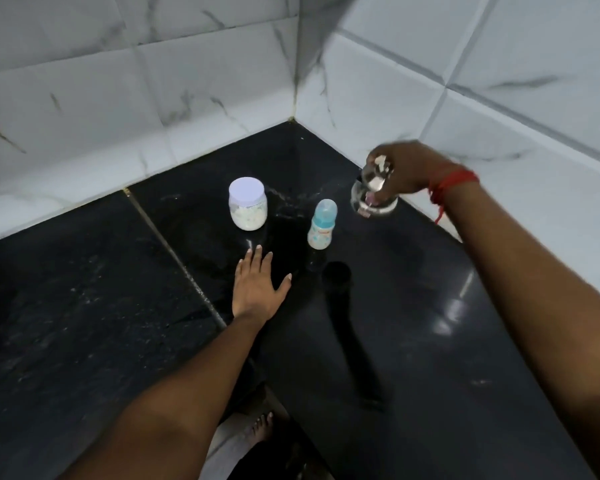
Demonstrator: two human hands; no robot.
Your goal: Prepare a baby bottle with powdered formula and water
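A baby bottle (321, 224) with a clear cap over a blue collar stands upright on the black counter (413, 341). Left of it stands a clear plastic jar (248, 204) with a white lid and white powder at the bottom. My right hand (404, 171) grips a shiny steel vessel (373, 194) from above, at the counter's right, near the wall; whether it touches the counter I cannot tell. My left hand (258, 284) lies flat on the counter, fingers spread, just in front of the jar and apart from it.
White marble-pattern tiled walls (153, 98) meet in a corner behind the objects. A seam (174, 251) runs diagonally across the counter left of my left hand. A red thread is tied around my right wrist. A bare foot shows below the counter edge.
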